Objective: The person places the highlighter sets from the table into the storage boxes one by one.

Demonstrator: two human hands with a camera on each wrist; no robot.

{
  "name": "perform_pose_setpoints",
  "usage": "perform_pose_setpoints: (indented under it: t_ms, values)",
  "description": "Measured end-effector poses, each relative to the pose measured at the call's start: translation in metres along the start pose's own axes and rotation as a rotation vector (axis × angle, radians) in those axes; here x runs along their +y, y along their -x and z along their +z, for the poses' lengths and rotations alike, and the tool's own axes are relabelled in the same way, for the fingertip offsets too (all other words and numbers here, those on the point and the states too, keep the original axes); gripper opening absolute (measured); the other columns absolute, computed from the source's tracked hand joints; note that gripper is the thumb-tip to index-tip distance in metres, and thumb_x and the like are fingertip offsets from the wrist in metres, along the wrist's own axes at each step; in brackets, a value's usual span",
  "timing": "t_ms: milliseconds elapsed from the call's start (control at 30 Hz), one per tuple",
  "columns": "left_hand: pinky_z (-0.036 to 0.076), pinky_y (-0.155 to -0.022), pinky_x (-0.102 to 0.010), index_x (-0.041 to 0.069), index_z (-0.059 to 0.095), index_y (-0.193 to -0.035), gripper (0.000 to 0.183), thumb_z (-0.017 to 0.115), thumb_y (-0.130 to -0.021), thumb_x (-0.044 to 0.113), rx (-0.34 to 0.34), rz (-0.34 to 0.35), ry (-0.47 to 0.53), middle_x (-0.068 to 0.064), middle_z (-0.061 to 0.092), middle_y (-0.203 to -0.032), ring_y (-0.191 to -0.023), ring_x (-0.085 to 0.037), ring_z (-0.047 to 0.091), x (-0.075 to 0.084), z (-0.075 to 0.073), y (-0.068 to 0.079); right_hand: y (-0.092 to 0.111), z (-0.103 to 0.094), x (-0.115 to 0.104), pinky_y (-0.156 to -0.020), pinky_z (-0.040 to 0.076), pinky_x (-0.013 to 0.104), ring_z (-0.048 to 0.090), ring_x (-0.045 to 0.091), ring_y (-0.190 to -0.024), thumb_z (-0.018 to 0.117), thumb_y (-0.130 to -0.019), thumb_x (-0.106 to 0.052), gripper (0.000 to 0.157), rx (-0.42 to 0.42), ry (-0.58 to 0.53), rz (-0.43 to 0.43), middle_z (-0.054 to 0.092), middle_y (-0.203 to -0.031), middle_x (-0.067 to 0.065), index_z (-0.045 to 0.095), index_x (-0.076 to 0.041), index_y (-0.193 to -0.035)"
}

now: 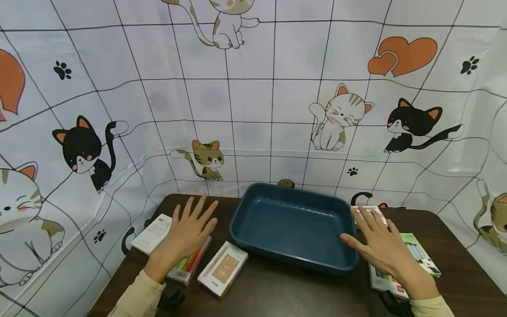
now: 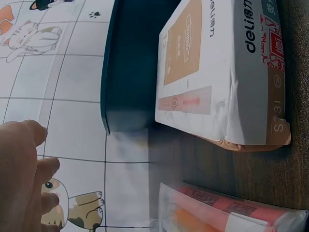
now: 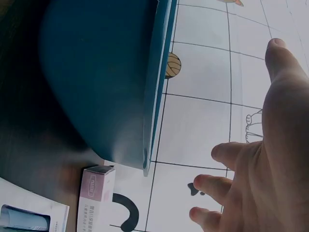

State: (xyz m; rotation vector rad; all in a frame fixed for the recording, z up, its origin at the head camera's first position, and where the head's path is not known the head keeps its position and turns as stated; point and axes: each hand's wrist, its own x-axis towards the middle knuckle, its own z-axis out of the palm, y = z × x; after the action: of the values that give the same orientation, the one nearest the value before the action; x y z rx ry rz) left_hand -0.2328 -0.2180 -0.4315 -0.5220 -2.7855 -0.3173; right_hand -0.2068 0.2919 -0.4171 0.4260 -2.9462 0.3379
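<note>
My left hand point(image 1: 190, 231), fingers spread and straight, hovers over the left side of the table and holds nothing. Under and beside it lie a clear pack of coloured pens point(image 1: 183, 274) and a white box point(image 1: 152, 234). A white deli box with a tan panel point(image 1: 223, 268) lies just right of that pack; in the left wrist view this deli box point(image 2: 207, 72) looms close. In the middle stands a dark blue tray point(image 1: 293, 224), its inside bare. My right hand point(image 1: 380, 248), also spread and holding nothing, overlaps the tray's right end in the head view.
Right of the tray lie a pink-and-white box point(image 1: 378, 212), a green box with a panda picture point(image 1: 421, 255) and a white pack with coloured contents point(image 1: 386, 281), partly hidden by my right arm. A cat-patterned sheet point(image 1: 249, 101) hangs behind the dark table point(image 1: 285, 295).
</note>
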Motion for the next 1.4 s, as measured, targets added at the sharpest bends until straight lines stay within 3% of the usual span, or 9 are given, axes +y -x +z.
perform_pose_setpoints:
  t_ms: [133, 300, 467, 667, 933, 1400]
  values:
    - [0.005, -0.111, -0.074, 0.021, 0.033, -0.161, 0.061, 0.030, -0.109, 0.053, -0.061, -0.010, 0.012, -0.013, 0.015, -0.168, -0.149, -0.047, 0.011, 0.007, 0.002, -0.003, 0.008, -0.004, 0.007, -0.105, 0.014, 0.076, 0.014, 0.057, -0.144, 0.049, -0.099, -0.066, 0.091, -0.039, -0.007, 0.023, 0.016, -0.165, 0.024, 0.013, -0.015, -0.165]
    - [0.012, -0.111, -0.073, 0.021, 0.041, -0.158, 0.063, 0.027, -0.109, 0.056, -0.171, 0.005, 0.062, -0.015, 0.020, -0.166, -0.147, -0.048, 0.021, 0.018, 0.008, -0.009, 0.019, -0.013, 0.018, -0.096, 0.025, 0.080, 0.029, 0.063, -0.134, 0.048, -0.100, -0.063, 0.086, -0.080, 0.004, 0.060, 0.025, -0.160, 0.029, 0.023, -0.011, -0.163]
    - [0.015, -0.111, -0.072, 0.021, 0.045, -0.156, 0.063, 0.026, -0.108, 0.057, -0.220, -0.027, 0.043, -0.015, 0.023, -0.165, -0.145, -0.047, 0.026, 0.012, 0.004, 0.001, 0.012, -0.011, 0.013, -0.093, 0.029, 0.082, 0.034, 0.062, -0.133, 0.048, -0.100, -0.064, 0.083, -0.104, -0.027, 0.051, 0.030, -0.159, 0.028, 0.030, -0.010, -0.161]
    - [0.021, -0.106, -0.076, 0.019, 0.049, -0.153, 0.062, 0.030, -0.108, 0.056, -0.211, -0.038, -0.014, -0.018, 0.028, -0.163, -0.140, -0.050, 0.034, -0.010, -0.010, 0.018, 0.007, -0.008, 0.007, -0.092, 0.029, 0.082, 0.033, 0.060, -0.135, 0.047, -0.101, -0.065, 0.083, -0.105, -0.023, 0.045, 0.027, -0.159, 0.030, 0.028, -0.011, -0.162]
    - [0.020, -0.107, -0.076, 0.018, 0.048, -0.154, 0.062, 0.032, -0.108, 0.056, -0.208, -0.115, -0.072, -0.020, 0.029, -0.162, -0.139, -0.051, 0.034, -0.036, -0.026, 0.034, 0.000, 0.001, -0.001, -0.091, 0.032, 0.081, 0.035, 0.060, -0.134, 0.048, -0.098, -0.068, 0.086, -0.099, -0.014, 0.024, 0.028, -0.157, 0.033, 0.032, -0.011, -0.161]
    - [0.015, -0.109, -0.075, 0.015, 0.053, -0.150, 0.067, 0.035, -0.106, 0.060, -0.174, -0.195, -0.050, -0.025, 0.035, -0.157, -0.140, -0.054, 0.030, -0.059, -0.031, 0.070, -0.001, 0.010, -0.006, -0.084, 0.040, 0.077, 0.040, 0.063, -0.128, 0.058, -0.092, -0.070, 0.094, -0.133, -0.013, -0.027, 0.028, -0.155, 0.035, 0.027, -0.015, -0.163]
